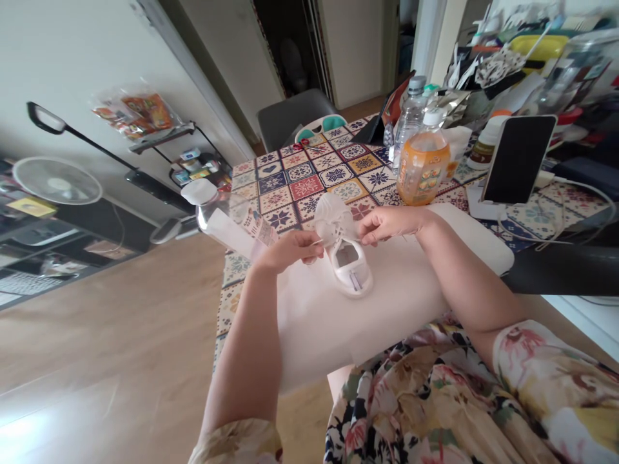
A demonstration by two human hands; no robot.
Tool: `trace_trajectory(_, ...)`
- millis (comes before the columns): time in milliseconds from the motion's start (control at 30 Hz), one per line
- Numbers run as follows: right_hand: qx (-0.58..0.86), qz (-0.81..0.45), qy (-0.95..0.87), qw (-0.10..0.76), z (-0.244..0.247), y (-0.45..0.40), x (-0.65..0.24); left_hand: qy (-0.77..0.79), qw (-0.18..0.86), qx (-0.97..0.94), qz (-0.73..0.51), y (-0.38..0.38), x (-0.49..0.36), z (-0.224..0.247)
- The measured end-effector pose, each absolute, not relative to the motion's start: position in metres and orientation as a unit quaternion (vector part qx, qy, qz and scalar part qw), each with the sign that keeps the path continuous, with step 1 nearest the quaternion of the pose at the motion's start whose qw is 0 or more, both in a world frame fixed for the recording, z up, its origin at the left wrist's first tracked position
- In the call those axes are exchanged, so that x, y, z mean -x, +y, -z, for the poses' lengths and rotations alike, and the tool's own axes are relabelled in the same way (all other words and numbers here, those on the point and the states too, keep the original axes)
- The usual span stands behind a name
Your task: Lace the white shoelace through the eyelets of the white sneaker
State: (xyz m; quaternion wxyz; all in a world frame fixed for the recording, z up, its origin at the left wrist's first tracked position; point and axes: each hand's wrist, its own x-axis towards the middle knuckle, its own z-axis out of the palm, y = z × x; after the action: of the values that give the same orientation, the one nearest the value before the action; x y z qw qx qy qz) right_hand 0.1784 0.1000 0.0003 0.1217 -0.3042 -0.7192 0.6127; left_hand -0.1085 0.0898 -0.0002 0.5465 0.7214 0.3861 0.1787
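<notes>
A white lace-up shoe (356, 276) rests on a white sheet (316, 325) at the near edge of the table, its toe pointing away from me and its heel toward me. My left hand (297, 248) is on the shoe's left side, fingers pinched on a shoelace (319, 242). On the other side, my right hand (384, 224) is also closed, its fingertips pinching the lace close to the shoe's tongue. A loose bow or crossing of laces shows between the hands on top of the shoe.
A patterned tablecloth (305, 187) covers the table. Left of the shoe lies a large clear bottle (232, 219). An orange-labelled bottle (425, 164), a clear water bottle (410, 116) and a phone on a stand (520, 160) are at the right. Scissors (304, 144) lie farther back.
</notes>
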Motion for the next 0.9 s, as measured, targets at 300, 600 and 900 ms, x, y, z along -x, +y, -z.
trace_trajectory(300,0.157,-0.684,-0.625,0.342,-0.003,0.092,-0.16,0.252,0.543,-0.719,-0.353,0.087,0.102,0.003)
trace_trajectory(600,0.188,-0.721,-0.496,0.445,0.015,0.089,-0.129,0.322,0.584,-0.577,-0.472,0.077,0.063,0.014)
trace_trajectory(900,0.241,-0.686,-0.52,0.448,0.017,0.09,-0.13,0.304,0.563,-0.607,-0.472,0.079,0.067,0.013)
